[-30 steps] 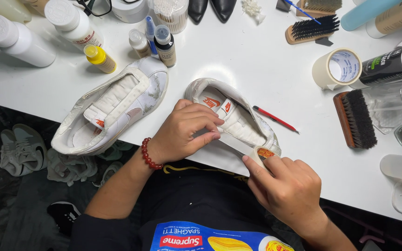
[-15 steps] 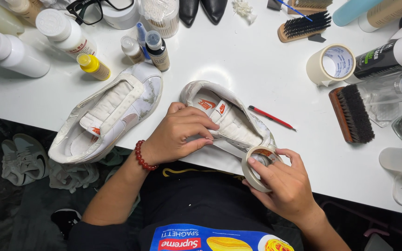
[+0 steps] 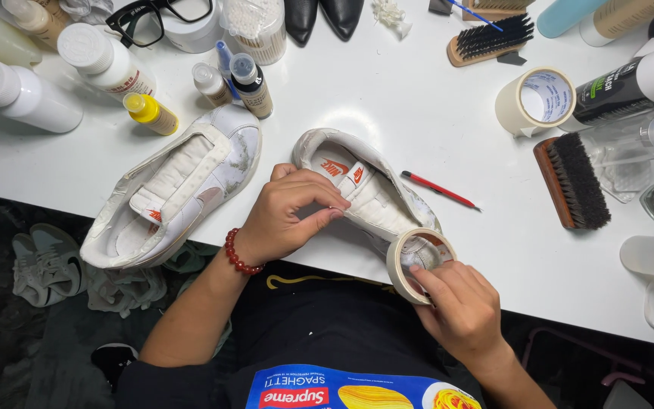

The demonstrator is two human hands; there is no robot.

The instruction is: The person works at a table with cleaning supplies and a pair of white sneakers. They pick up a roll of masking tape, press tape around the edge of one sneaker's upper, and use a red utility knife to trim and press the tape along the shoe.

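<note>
Two hands: both busy on one white sneaker (image 3: 376,193) near the front edge of the white surface (image 3: 418,113).
Left hand (image 3: 289,216): fingers curled and pinching down on the sneaker's tongue area.
Right hand (image 3: 459,307): fingers closed on a roll of masking tape (image 3: 418,261), held right against the sneaker's toe.
Second sneaker (image 3: 175,193): lies just left, untouched.
Red pen (image 3: 440,189): just right of the shoe.
Dark brush (image 3: 573,178): farther right.
Larger tape roll (image 3: 535,102): standing behind it.
</note>
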